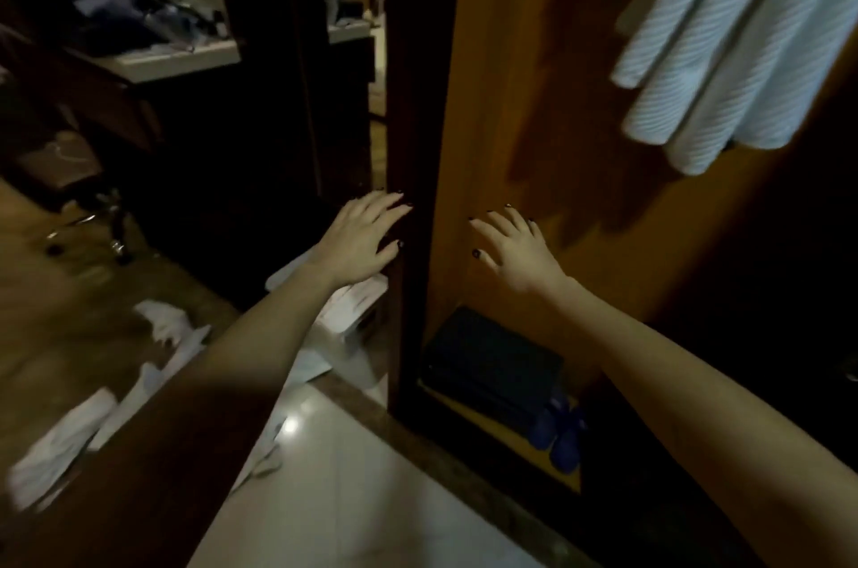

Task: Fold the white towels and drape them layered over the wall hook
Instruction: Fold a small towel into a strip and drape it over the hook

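Both forearms were bare, and the nails of the left hand [360, 238] and the right hand [515, 251] wore dark polish (nearly black).

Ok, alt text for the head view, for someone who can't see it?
Open and empty, the left hand and right hand reach toward a wooden panel. Layered white towels hang at upper right; more white cloths lie on the floor at left.

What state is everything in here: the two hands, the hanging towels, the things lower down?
Left hand: open, fingers spread, empty.
Right hand: open, fingers spread, empty.
White towels: hanging, overlapping in layers.
White items: scattered on the floor.
Blue slippers: lying side by side.
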